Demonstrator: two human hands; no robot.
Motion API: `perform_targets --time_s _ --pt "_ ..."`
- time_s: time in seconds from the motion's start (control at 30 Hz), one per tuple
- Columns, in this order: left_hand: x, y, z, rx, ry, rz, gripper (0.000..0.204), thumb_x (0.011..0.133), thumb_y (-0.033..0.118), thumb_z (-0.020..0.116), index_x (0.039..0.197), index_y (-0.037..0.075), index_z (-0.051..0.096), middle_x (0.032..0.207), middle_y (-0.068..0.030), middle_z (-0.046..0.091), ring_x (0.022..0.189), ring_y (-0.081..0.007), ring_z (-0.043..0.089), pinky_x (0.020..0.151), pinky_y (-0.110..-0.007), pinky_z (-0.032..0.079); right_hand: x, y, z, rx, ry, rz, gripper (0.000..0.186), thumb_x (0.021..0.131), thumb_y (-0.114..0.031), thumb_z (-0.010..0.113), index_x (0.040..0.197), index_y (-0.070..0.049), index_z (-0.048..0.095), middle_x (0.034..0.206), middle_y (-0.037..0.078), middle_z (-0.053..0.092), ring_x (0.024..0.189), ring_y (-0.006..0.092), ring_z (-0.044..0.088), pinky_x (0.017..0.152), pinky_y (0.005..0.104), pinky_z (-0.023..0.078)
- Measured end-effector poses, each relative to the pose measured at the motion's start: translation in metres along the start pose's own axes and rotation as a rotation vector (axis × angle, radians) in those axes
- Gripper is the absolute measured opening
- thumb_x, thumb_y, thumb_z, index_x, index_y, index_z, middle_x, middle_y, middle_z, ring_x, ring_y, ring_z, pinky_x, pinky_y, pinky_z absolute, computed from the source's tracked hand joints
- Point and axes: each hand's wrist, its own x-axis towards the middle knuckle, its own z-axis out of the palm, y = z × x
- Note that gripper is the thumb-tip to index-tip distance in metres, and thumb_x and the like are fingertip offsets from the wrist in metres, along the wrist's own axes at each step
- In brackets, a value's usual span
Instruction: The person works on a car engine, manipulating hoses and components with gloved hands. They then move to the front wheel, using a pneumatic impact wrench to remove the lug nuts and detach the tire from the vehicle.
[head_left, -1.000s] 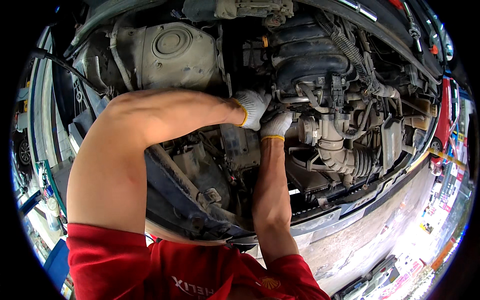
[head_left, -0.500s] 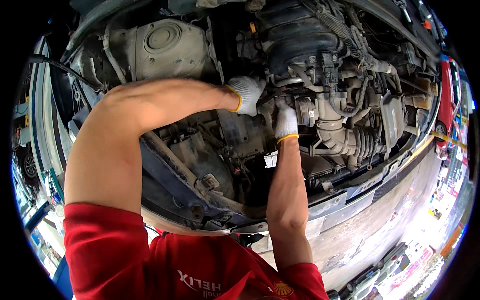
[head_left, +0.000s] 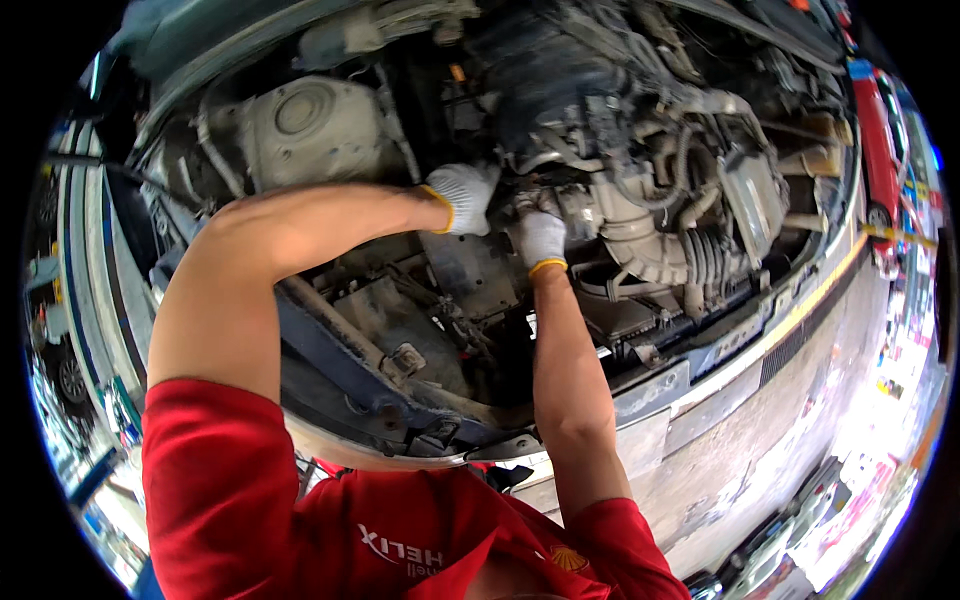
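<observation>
Both my hands wear white knitted gloves with yellow cuffs and reach into the middle of a dusty car engine bay. My left hand [head_left: 465,197] is curled beside the black intake manifold [head_left: 545,90], its fingertips lost in the dark gap there. Just to its right, my right hand [head_left: 540,240] is closed at the end of the metal throttle body [head_left: 578,208]. What either hand grips is hidden by the gloves and shadow. A grey ribbed intake hose [head_left: 690,258] curves away to the right of my right hand.
A dusty metal heat shield [head_left: 315,135] covers the engine's left side. The front body crossmember [head_left: 350,355] runs below my arms. An open air filter box [head_left: 615,305] lies right of my right forearm. Wiring and hoses crowd the right; a red car [head_left: 878,150] stands beyond.
The whole view has shifted and tilted slightly, so the engine sits further left. Both hands stay at nearly the same spot among the parts, and the right wrist has turned a little.
</observation>
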Motion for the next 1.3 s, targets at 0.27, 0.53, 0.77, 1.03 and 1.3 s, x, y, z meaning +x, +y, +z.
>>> perform_targets --time_s 0.27,0.53,0.77,1.03,1.3 --pt "0.014 -0.001 0.005 0.073 -0.014 0.015 0.082 0.067 0.045 0.082 0.133 0.003 0.058 0.113 -0.0242 0.074 0.107 -0.0425 0.071 0.089 -0.052 0.058 0.011 -0.014 0.021 -0.007 -0.111 0.243 0.027 0.095 -0.014 0.060 0.115 -0.005 0.075 0.105 0.022 0.078 0.099 0.0421 0.076 0.080 0.0518 0.061" --pt "-0.002 0.005 0.004 0.154 -0.272 -0.064 0.090 0.069 0.050 0.082 0.140 0.001 0.059 0.120 -0.0211 0.074 0.111 -0.0399 0.071 0.089 -0.049 0.059 0.013 -0.009 0.048 -0.318 -0.152 0.123 0.027 0.092 -0.023 0.063 0.107 -0.011 0.083 0.115 0.013 0.079 0.114 0.0301 0.072 0.104 0.0429 0.050" --pt "-0.003 0.005 0.002 0.166 -0.308 -0.051 0.099 0.070 0.048 0.085 0.142 -0.004 0.044 0.137 -0.0324 0.060 0.125 -0.0438 0.063 0.101 -0.049 0.055 -0.007 0.013 0.067 -0.245 -0.013 -0.095 0.025 0.091 -0.018 0.062 0.102 -0.010 0.083 0.102 0.012 0.080 0.106 0.0289 0.074 0.090 0.0397 0.055" --pt "-0.002 0.006 -0.011 0.047 -0.312 -0.051 0.119 0.067 0.060 0.085 0.151 -0.010 0.038 0.135 -0.0346 0.063 0.124 -0.0429 0.066 0.102 -0.047 0.055 0.008 0.019 0.076 -0.147 -0.097 -0.107 0.028 0.093 -0.016 0.063 0.115 -0.007 0.076 0.112 0.021 0.076 0.106 0.0380 0.072 0.089 0.0452 0.057" --pt "-0.019 -0.004 -0.028 -0.230 -0.367 0.178 0.092 0.079 0.064 0.080 0.146 0.004 0.059 0.138 -0.0243 0.068 0.125 -0.0389 0.066 0.103 -0.042 0.052 -0.002 -0.056 -0.021 0.793 -0.179 0.526 0.049 0.101 -0.038 0.069 0.128 0.003 0.067 0.125 0.023 0.073 0.119 0.0324 0.068 0.098 0.0394 0.051"
